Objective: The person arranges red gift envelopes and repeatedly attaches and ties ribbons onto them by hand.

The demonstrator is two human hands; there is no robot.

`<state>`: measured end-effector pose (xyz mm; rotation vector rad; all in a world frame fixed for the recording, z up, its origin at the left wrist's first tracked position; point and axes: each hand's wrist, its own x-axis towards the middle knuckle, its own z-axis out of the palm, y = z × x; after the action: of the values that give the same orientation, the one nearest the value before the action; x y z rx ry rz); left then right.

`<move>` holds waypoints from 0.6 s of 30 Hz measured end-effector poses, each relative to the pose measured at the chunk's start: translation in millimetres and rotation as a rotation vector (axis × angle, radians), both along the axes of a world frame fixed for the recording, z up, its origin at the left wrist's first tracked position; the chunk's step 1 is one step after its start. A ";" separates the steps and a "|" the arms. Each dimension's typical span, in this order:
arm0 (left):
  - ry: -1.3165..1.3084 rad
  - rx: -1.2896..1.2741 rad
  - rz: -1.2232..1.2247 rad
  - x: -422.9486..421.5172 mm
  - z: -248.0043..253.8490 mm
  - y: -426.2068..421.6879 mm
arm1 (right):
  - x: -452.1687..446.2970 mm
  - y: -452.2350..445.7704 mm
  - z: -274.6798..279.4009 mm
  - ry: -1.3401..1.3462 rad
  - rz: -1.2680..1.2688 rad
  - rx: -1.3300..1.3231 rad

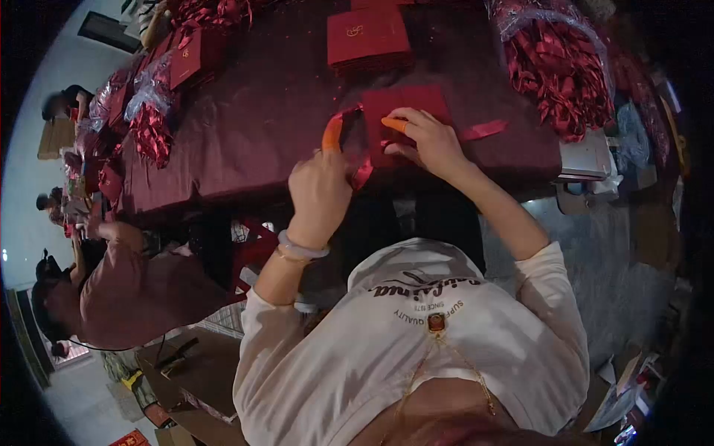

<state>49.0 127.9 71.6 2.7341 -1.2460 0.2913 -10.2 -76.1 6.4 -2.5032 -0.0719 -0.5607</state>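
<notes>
A red folded card point(409, 97) lies near the front edge of the cloth-covered table, with a shiny red ribbon point(485, 130) running out to its right and looping on its left. My right hand point(431, 145) rests on the card and holds it, thumb and index finger bent toward its left side. At the card's left, my left hand point(321, 186) is curled around the ribbon loop, its index finger raised. Orange finger covers show on both hands. The exact grip of the left fingertips is hidden behind the hand.
A stack of red cards point(368, 37) stands farther back on the dark red tablecloth point(260, 97). Plastic-wrapped red ribbon bundles point(558, 70) lie at right, others point(152, 119) at left. A co-worker point(141, 290) sits at left beside cardboard boxes point(193, 372).
</notes>
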 end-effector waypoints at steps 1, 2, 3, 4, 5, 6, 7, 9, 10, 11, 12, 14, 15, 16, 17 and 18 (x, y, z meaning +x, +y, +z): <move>0.117 -0.150 -0.045 -1.2 4.6 13.5 | -1.1 -0.1 4.6 0.036 -0.003 -0.026; 0.234 -0.300 -0.090 -3.4 8.3 24.0 | -1.7 0.6 3.2 0.032 -0.004 -0.018; 0.229 -0.294 -0.089 -5.1 4.6 30.9 | -1.8 0.7 1.6 0.030 -0.011 -0.015; 0.362 -0.312 -0.024 -6.5 1.4 35.3 | -1.3 1.3 0.4 0.027 -0.017 -0.011; 0.495 -0.329 0.040 -7.1 0.7 39.2 | -0.6 2.5 0.8 0.021 -0.018 -0.005; 0.670 -0.257 0.166 -11.0 0.0 40.0 | -0.8 3.0 1.0 0.057 -0.023 0.000; 0.826 -0.387 0.184 -11.0 -11.3 42.1 | -0.4 3.6 1.2 0.094 -0.030 0.005; 0.899 -0.554 0.166 -8.3 -55.8 54.0 | -0.9 3.7 -0.2 0.063 -0.025 0.011; 0.904 -0.557 0.165 -13.0 -52.5 53.3 | -1.9 2.8 -0.3 0.033 -0.013 0.011; 0.680 -0.458 0.166 -18.9 -43.7 51.6 | -2.6 2.1 0.0 0.034 -0.013 0.005; 0.455 -0.359 0.167 -24.0 -33.5 48.7 | -3.7 1.0 0.4 -0.026 0.018 0.068; 0.211 -0.383 0.137 -29.4 -13.1 42.1 | -7.5 -0.6 2.7 -0.082 0.056 0.125; 0.149 -0.385 0.144 -29.6 -2.9 38.8 | -10.6 -1.3 6.0 -0.164 0.069 0.211; 0.302 -0.476 0.137 -28.9 13.7 30.9 | -14.0 -2.6 8.5 -0.247 0.083 0.295; 0.301 -0.482 0.138 -23.8 11.8 25.4 | -19.8 -4.3 9.0 -0.312 0.000 0.245; 0.462 -0.623 0.115 -16.6 8.3 18.1 | -27.9 -7.0 9.4 -0.377 -0.084 0.195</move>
<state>32.4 146.0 79.8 2.1608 -0.7195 0.0351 -38.2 -83.1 15.8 -2.1922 -0.0512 -1.0186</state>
